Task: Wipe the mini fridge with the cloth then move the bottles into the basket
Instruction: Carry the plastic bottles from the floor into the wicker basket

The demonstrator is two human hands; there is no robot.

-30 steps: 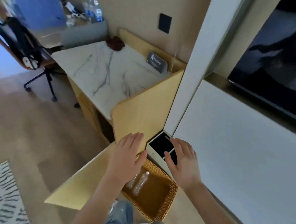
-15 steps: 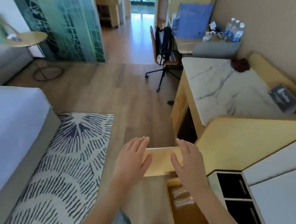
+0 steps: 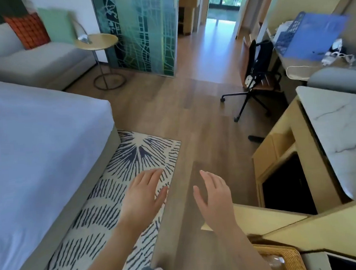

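While both my hands hang empty in front of me, I judge the bottle step to be at or near its end. My left hand (image 3: 143, 192) is over the edge of the striped rug (image 3: 133, 157) with its fingers straight and lightly spread. My right hand (image 3: 214, 197) is over the wooden floor, just as loose and holding nothing. The wicker basket (image 3: 290, 252) sits at the near right, behind my right forearm, with at least one clear bottle (image 3: 275, 262) lying in it. Just right of it is a corner of what I take to be the mini fridge (image 3: 342, 263), behind the open yellow cabinet door (image 3: 266, 219). I cannot see the cloth.

Next I would need to turn back right and look into the fridge to check that no bottle is left, since its inside is out of sight from here.

Half a second ago the basket with its bottles lay under my right hand, the fridge shelves showed, and the cloth sat at the far end of the marble counter (image 3: 342, 130). My view has since swung left, so the bed (image 3: 39, 142) fills that side. My hands keep the same open pose.
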